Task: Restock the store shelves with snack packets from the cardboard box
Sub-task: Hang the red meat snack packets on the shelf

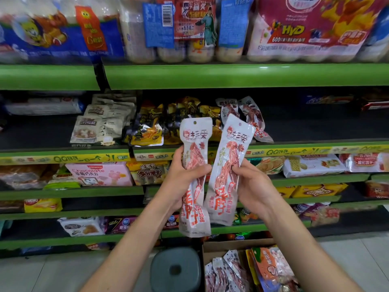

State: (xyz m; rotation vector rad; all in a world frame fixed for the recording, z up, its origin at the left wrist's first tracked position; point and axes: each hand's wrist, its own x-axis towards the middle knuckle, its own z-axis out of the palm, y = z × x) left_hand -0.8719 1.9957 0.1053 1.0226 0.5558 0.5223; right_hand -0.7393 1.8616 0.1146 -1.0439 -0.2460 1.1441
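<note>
The left hand (182, 175) curls round the middle of one long white-and-red snack packet (194, 175), thumb across its front, and the right hand (251, 184) grips a second packet (226, 171) the same way; the two packets stand nearly upright, side by side and overlapping near their lower ends. Matching packets (244, 116) already lean on the green shelf (294, 147) at about one o'clock from the hands, and the cardboard box (231, 245) with more of them sits on the floor at about five o'clock. The slick film is the main risk: a mid-body grip on a slim, floppy packet could let it slide out as it is reached forward. The standing packets look loosely propped, though the blur there makes this uncertain, so a nudge might topple them off the lip. Stepping in could also catch the grey stool (175, 269) at six o'clock.
</note>
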